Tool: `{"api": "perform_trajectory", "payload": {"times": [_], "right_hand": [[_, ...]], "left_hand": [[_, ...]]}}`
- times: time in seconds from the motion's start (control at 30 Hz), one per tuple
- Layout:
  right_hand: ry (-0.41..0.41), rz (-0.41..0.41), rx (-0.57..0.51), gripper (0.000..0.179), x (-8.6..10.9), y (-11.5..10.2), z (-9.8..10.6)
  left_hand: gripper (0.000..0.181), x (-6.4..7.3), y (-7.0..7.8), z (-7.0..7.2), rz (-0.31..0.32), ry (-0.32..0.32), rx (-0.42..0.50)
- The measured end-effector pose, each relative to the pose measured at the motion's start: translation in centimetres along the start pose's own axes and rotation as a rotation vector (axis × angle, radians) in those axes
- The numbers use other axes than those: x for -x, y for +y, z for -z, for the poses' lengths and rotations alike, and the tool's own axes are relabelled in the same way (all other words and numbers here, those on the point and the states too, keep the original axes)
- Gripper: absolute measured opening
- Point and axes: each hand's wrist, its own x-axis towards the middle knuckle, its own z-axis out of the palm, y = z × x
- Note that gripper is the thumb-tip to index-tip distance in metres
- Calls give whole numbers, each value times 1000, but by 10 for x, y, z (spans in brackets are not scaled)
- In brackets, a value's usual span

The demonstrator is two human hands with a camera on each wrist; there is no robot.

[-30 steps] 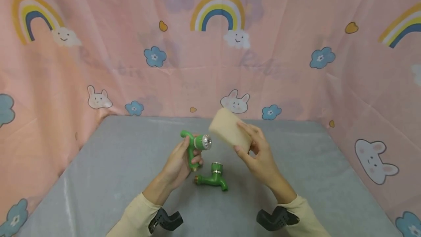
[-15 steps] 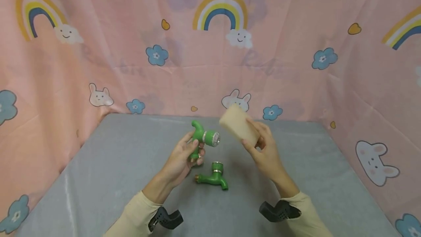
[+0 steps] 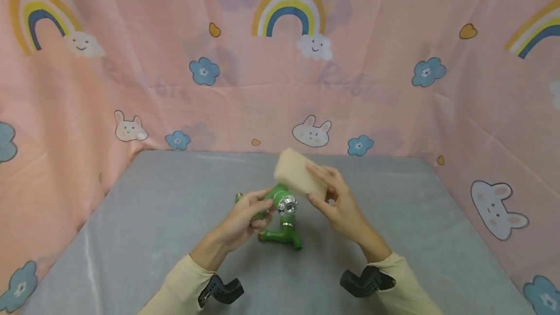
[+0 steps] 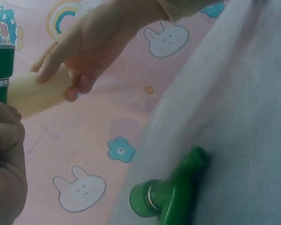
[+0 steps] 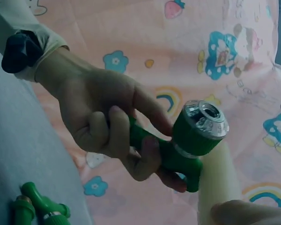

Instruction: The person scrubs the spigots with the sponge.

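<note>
My left hand [image 3: 245, 220] grips a green faucet [image 5: 178, 157] by its body, fingers curled round it. The faucet's silver-capped knob [image 3: 287, 205] faces me. Between thumb and fingers my right hand [image 3: 343, 205] holds a cream-coloured sponge block [image 3: 299, 171], tilted, right at the faucet's spout end. In the right wrist view the sponge [image 5: 218, 183] lies up against the faucet's spout. A second green faucet [image 3: 282, 236] lies on the table just below the held one, its knob partly covered by it in the head view.
The grey cloth-covered table [image 3: 131, 237] reaches back to a pink printed curtain [image 3: 245, 106], which also runs along both sides. Black camera mounts [image 3: 220, 289] sit at both wrists.
My left hand has turned the faucet so its knob faces me and its inlet points left. My right hand has moved the sponge left and down, from apart to against the faucet.
</note>
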Motion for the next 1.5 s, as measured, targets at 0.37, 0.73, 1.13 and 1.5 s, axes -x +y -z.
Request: {"api": "perform_trajectory", "payload": {"times": [0.37, 0.73, 1.13, 1.5], "right_hand": [[-65, 47, -124, 60, 1, -6, 9], [-31, -154, -157, 56, -2, 14, 15], [-159, -260, -251, 53, -5, 13, -1], [-68, -185, -284, 56, -6, -1, 2]], "left_hand": [[31, -3, -1, -5, -24, 51, -147], [37, -7, -7, 1, -42, 273, -231], [40, -10, -8, 8, -55, 334, -125], [43, -3, 3, 8, -64, 234, 3]]}}
